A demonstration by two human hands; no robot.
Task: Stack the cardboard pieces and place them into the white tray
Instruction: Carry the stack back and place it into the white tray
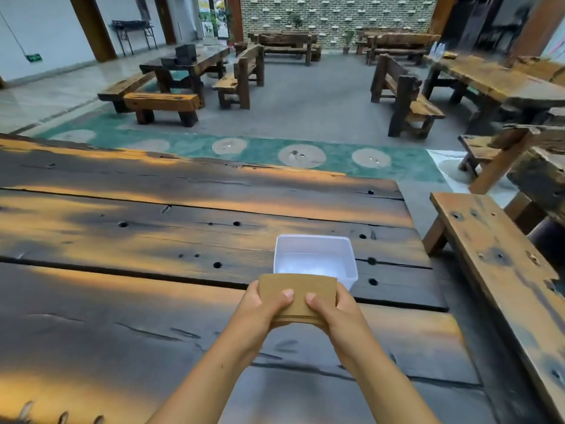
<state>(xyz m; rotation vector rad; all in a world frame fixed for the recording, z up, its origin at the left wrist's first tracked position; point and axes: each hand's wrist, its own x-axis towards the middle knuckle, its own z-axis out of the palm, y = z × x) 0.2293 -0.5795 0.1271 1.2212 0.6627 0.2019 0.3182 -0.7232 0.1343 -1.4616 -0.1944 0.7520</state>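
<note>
While held: the stack (298,296) sits at the tray's near rim, above the table.
Left hand (260,307): clasps the stack's left edge, thumb on top.
Right hand (331,310): same, on the right.
Tray (315,240): empty; square the edges, lower flat, then let go.

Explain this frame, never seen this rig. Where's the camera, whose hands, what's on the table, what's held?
There is no robot here. A person wears one wide-angle camera on the head, looking forward and down, so the two forearms coming in from the bottom are their own. The left hand and right hand together grip a stack of brown cardboard pieces, thumbs on top. Just beyond it, a white tray sits empty on a dark plank table. The stack's far edge overlaps the tray's near rim in this view. Wooden benches and tables fill the room behind.
</note>
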